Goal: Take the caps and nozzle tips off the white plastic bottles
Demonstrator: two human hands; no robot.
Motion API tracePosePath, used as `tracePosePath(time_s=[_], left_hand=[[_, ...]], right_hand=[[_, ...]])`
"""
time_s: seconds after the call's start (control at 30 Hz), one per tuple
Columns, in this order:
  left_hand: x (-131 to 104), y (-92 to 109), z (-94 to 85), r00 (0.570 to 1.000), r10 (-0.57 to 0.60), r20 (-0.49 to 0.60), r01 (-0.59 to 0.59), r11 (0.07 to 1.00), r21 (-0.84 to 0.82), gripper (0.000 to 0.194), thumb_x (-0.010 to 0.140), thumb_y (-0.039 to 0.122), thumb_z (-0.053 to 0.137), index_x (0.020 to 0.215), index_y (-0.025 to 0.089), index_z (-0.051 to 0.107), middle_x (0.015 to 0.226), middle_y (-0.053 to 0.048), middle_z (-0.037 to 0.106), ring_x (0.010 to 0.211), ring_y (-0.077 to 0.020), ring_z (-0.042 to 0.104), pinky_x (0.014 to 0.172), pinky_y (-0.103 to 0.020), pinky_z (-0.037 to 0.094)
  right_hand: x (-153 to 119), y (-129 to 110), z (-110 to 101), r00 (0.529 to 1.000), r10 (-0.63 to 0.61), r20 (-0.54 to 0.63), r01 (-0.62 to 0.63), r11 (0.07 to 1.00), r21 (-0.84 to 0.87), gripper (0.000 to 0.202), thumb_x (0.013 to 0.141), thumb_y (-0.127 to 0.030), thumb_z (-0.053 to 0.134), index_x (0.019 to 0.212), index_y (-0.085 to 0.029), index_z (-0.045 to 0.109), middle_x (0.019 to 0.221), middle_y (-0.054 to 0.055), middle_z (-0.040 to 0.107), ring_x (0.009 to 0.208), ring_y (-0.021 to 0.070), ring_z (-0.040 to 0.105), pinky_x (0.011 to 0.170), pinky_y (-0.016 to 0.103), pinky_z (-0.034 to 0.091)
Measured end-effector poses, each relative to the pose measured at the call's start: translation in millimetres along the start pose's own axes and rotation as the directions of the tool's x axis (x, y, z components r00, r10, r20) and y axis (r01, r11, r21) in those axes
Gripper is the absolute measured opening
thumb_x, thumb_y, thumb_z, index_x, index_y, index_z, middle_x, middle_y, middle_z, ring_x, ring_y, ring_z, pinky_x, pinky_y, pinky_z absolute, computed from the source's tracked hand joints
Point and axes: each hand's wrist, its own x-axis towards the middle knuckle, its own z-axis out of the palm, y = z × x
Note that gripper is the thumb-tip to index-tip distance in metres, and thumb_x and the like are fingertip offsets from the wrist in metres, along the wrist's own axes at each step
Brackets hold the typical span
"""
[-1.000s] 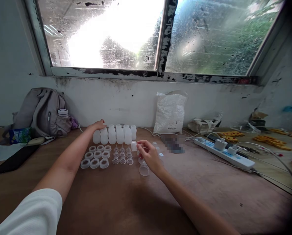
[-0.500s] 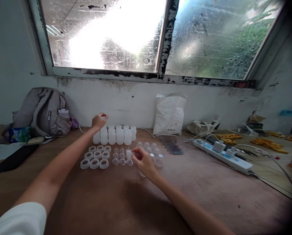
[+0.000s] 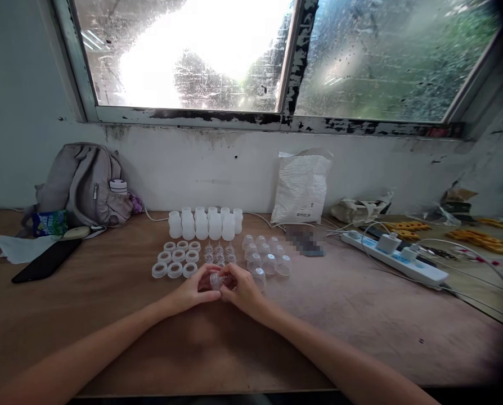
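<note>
My left hand (image 3: 198, 289) and my right hand (image 3: 238, 288) meet at the front of the rows, both closed around a small clear ribbed piece (image 3: 215, 280). Frosted white bottles (image 3: 201, 225) stand in rows near the wall. In front of them, on the left, lie translucent rings (image 3: 175, 270). Clear nipple-shaped pieces (image 3: 219, 251) sit in the middle, partly hidden by my fingers. To the right are clear domed caps (image 3: 269, 263), one of them close beside my right hand.
A grey backpack (image 3: 80, 185), a black phone (image 3: 46, 261) and a green packet (image 3: 49, 223) are at the left. A white bag (image 3: 302, 188) leans on the wall. At right lie a power strip (image 3: 395, 259), cables and yellow parts (image 3: 481, 242).
My left hand has come back from above the bottles and joined my right hand on the ribbed piece. My right hand has moved slightly left and nearer to me. The camera view has shifted.
</note>
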Motion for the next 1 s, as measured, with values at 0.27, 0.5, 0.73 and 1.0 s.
tracePosePath(time_s=[0.27,0.5,0.73,1.0], left_hand=[[1.9,2.1,-4.4,1.0,-0.015,0.007,0.015,1.0,0.007,0.032,0.069,0.031,0.061,0.098,0.022,0.049,0.1,-0.004,0.054,0.098,-0.0186,0.051,0.086,-0.033,0.039],[1.7,2.6,-3.5,1.0,-0.021,-0.001,0.021,0.998,0.065,0.032,0.069,0.032,0.061,0.097,0.022,0.05,0.099,-0.004,0.055,0.096,-0.0187,0.052,0.084,-0.032,0.04],[2.6,1.2,-4.3,1.0,-0.016,-0.013,0.017,0.993,0.113,0.034,0.069,0.033,0.06,0.099,0.02,0.05,0.099,-0.005,0.054,0.093,-0.019,0.052,0.079,-0.031,0.042],[-2.0,0.2,-9.4,0.973,0.1,-0.206,-0.052,0.973,0.223,0.029,0.07,0.024,0.056,0.097,0.019,0.048,0.097,-0.004,0.05,0.086,-0.0157,0.05,0.074,-0.028,0.043]], right_hand=[[-3.0,0.9,3.0,0.998,-0.008,0.062,0.008,1.0,-0.007,0.019,0.06,-0.007,0.051,0.074,-0.019,0.049,0.062,-0.003,0.05,0.054,0.0094,0.044,0.051,0.02,0.037],[-3.7,-3.0,3.9,0.997,-0.033,0.071,0.034,0.999,-0.018,0.02,0.06,-0.004,0.046,0.072,-0.02,0.046,0.062,-0.003,0.045,0.054,0.0095,0.041,0.052,0.02,0.034],[-8.6,-5.7,5.5,0.994,-0.086,0.063,0.094,0.985,-0.142,0.021,0.061,-0.004,0.043,0.074,-0.02,0.043,0.073,-0.001,0.046,0.06,0.0109,0.042,0.054,0.02,0.034],[-4.5,0.1,-3.0,0.99,-0.129,0.051,0.136,0.98,-0.149,0.031,0.064,0.0,0.04,0.088,-0.019,0.045,0.087,0.004,0.044,0.066,0.0112,0.045,0.061,0.022,0.039]])
